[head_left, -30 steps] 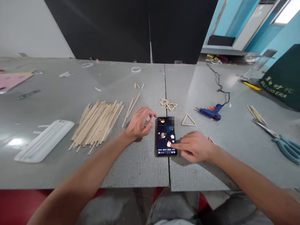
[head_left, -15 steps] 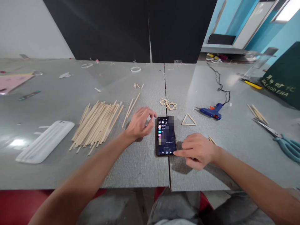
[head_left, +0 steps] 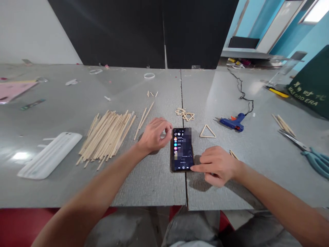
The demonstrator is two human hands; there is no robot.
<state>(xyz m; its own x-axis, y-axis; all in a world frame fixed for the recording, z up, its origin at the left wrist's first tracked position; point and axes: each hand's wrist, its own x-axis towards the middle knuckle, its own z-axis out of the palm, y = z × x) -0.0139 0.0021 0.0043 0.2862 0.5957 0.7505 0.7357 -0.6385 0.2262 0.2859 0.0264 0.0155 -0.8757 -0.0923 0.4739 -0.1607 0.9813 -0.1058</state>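
A smartphone with a lit dark screen lies face up on the table, and part of its display is blurred out. My left hand rests at its upper left edge, fingers curled, thumb and index tips close together. From the right, my right hand points its stretched index finger at the phone's lower right corner while its other fingers curl under. No object shows in either hand. Beyond the phone lie two small six-pointed stick stars. A stick triangle is to its right.
Left of my left hand is a pile of wooden sticks, with a white packet farther left. On the right lie a blue glue gun with its cord, scissors, loose sticks and a yellow cutter. Black panels stand behind.
My left thumb and index tips have drawn nearer each other by the phone's edge. The list on the screen has shifted slightly. My right hand keeps its place.
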